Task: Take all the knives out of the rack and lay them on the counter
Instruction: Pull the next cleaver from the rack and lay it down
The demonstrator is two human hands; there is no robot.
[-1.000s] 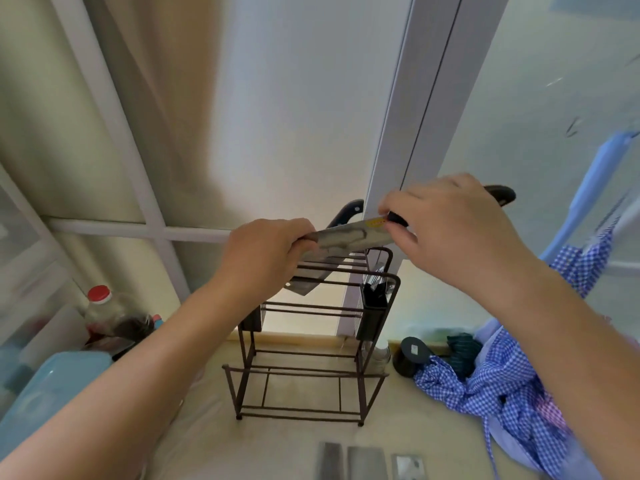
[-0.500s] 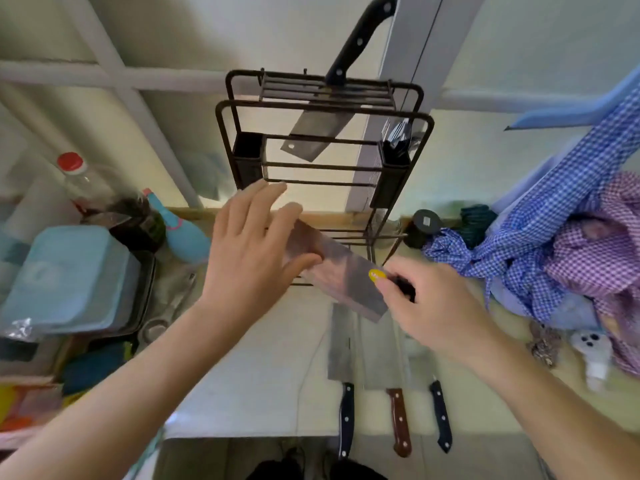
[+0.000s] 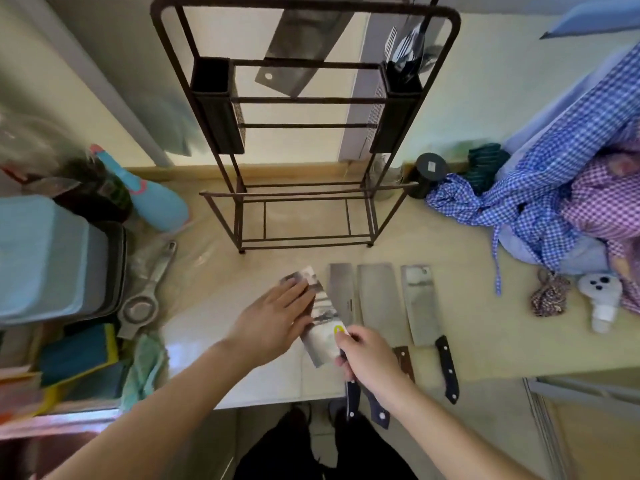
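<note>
Laying the fourth cleaver on the tabletop.

The right hand (image 3: 369,362) is closing its grip around the handle of a cleaver (image 3: 320,327), while the left hand (image 3: 273,320) is pressing flat, fingers spread, on the blade, just at nine o'clock of three knives (image 3: 381,299) already lying on the pale tabletop (image 3: 485,323). One knife (image 3: 298,50) is hanging in the rack (image 3: 304,133) at twelve o'clock; next likely comes letting go and reaching up. Checked cloths (image 3: 554,188) are crowding three o'clock.

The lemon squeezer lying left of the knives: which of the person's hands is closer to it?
Left. The left hand rests flat on a cleaver blade, just right of the squeezer. The right hand grips that cleaver's handle, farther right.
</note>
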